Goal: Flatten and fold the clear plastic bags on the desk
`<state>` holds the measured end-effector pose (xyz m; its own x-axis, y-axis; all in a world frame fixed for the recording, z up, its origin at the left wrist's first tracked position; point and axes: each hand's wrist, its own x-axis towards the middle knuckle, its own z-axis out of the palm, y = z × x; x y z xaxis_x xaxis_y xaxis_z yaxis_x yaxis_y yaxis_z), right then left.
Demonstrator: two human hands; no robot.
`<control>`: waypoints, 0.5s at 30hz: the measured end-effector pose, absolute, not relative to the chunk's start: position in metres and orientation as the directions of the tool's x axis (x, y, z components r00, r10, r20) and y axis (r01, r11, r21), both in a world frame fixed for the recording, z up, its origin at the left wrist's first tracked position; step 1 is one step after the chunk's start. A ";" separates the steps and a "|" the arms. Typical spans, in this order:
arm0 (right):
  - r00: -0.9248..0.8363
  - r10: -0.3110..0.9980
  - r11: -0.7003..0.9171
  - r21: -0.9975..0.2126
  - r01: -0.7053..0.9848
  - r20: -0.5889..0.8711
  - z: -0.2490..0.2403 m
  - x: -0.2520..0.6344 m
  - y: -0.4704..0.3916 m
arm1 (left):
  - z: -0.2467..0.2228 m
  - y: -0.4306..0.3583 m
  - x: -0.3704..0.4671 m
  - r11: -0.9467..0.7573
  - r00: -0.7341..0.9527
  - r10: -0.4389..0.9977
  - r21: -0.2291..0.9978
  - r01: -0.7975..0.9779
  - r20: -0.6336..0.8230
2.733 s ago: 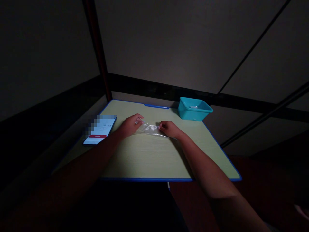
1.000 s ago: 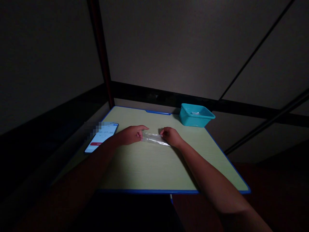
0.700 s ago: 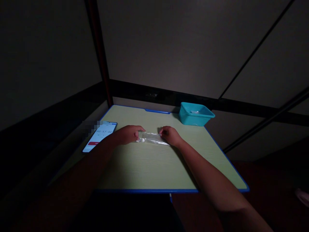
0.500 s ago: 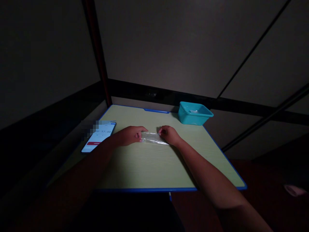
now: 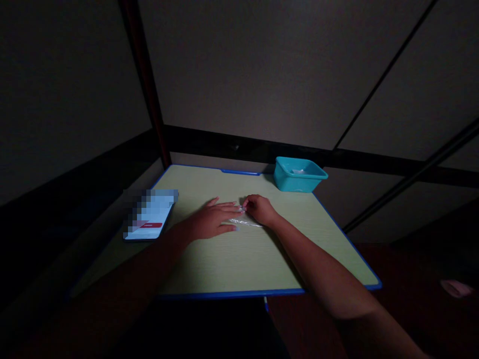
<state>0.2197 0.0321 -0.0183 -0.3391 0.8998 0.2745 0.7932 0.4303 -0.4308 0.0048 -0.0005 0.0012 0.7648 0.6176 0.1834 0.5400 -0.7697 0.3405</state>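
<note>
A clear plastic bag (image 5: 245, 221) lies flat on the pale desk, mostly covered by my hands. Over its left part my left hand (image 5: 213, 219) is spread palm down, fingers stretched to the right and thumb apart. My right hand (image 5: 259, 208) is closed in a pinch at the bag's far edge, right by the left fingertips. The bag's near edge shows as a shiny crinkled strip below both hands.
A turquoise plastic basket (image 5: 299, 183) with something pale inside stands at the desk's back right corner. On the left lies a phone (image 5: 151, 219) with its screen lit. The desk (image 5: 232, 269) has a blue rim, and a wall (image 5: 243, 80) rises behind it.
My left hand has let go of the bag's left end, opened out flat and slid right over the bag. My right hand stays pinched in nearly the same spot.
</note>
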 end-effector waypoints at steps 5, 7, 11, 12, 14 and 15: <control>-0.340 0.899 0.436 -0.476 0.764 0.276 -0.012 0.226 0.035 | -0.008 0.002 0.004 -0.779 0.809 0.579 0.355 0.516 0.095; -0.324 0.910 0.414 -0.523 0.745 0.258 -0.005 0.236 0.038 | -0.009 0.003 0.003 -0.782 0.816 0.572 0.356 0.511 0.084; -0.337 0.931 0.356 -0.556 0.751 0.140 0.011 0.264 0.042 | -0.008 0.002 0.003 -0.782 0.814 0.576 0.336 0.525 0.067; -0.339 0.935 0.339 -0.543 0.768 0.105 0.014 0.271 0.042 | -0.008 0.002 0.003 -0.781 0.814 0.578 0.331 0.530 0.062; -0.334 0.941 0.312 -0.507 0.803 0.051 0.019 0.280 0.042 | -0.008 0.002 0.003 -0.781 0.814 0.578 0.323 0.534 0.055; -0.327 0.944 0.301 -0.492 0.817 0.035 0.020 0.283 0.041 | -0.008 0.002 0.003 -0.783 0.815 0.577 0.321 0.532 0.057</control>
